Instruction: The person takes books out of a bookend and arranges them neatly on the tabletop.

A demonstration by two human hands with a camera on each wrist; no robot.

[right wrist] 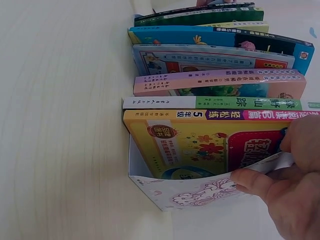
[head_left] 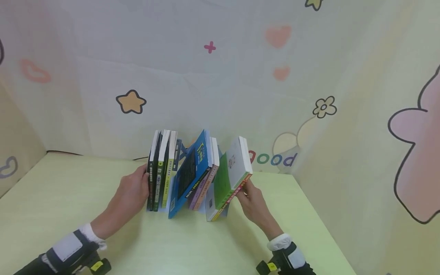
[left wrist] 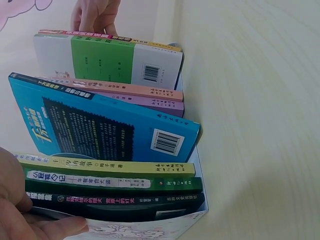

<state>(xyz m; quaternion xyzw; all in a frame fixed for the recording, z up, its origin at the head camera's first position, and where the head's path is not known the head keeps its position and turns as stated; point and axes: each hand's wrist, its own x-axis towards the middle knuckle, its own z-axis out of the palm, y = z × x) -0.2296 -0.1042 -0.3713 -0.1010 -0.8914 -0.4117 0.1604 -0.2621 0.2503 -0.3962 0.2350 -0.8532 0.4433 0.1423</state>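
Observation:
A row of books stands in a pale bookstand (right wrist: 200, 192) with a printed end panel. My left hand (head_left: 128, 191) grips the stand's left end, beside a black-spined book (left wrist: 115, 201). Green (left wrist: 115, 184) and yellow (left wrist: 110, 166) spines follow it. A blue book (head_left: 189, 172) leans to the right in the middle, with pink and purple books (head_left: 203, 187) next to it. At the right end, a white-and-green book (head_left: 225, 179) and a yellow book (right wrist: 195, 142) tilt rightward. My right hand (head_left: 254, 204) grips that end, fingers at the yellow book and the panel; some fingers are hidden.
The stand rests on a pale yellow-green table (head_left: 165, 244). A cloth backdrop (head_left: 172, 76) printed with stars, hearts and letters hangs behind it and along the sides.

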